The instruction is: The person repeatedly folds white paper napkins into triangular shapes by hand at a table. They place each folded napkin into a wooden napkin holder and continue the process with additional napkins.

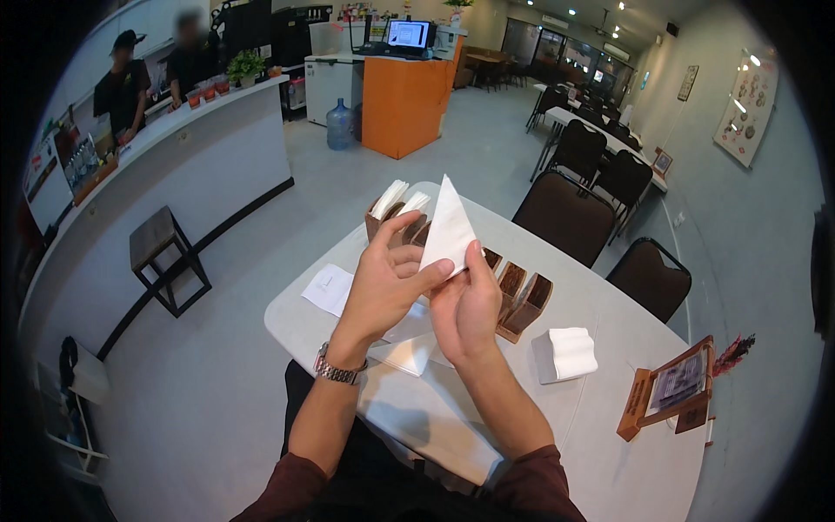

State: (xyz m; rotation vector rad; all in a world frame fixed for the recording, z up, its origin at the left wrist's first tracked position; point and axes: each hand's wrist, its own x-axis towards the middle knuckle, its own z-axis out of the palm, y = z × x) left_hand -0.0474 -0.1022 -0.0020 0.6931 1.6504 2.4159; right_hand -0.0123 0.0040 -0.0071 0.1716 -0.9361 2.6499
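Observation:
Upright between my two hands is a white paper napkin (449, 225) folded into a pointed triangle. My left hand (385, 274) pinches its lower edge with the thumb, the fingers spread behind it. My right hand (468, 307) grips the lower right corner between thumb and fingers. Below them on the white table, more folded white paper (401, 357) lies partly hidden by my wrists. Behind my hands stand brown wooden napkin holders (527, 303); white napkins (390, 199) stick up from the far left slots. Right of my right hand sits a stack of napkins (569, 355).
A white sheet (328, 287) with faint marks lies at the table's left. A wooden stand (675, 388) with a printed card is at the right. Chairs (566, 215) line the far side. Left are a stool (166, 258) and a counter (215, 137) with two people behind.

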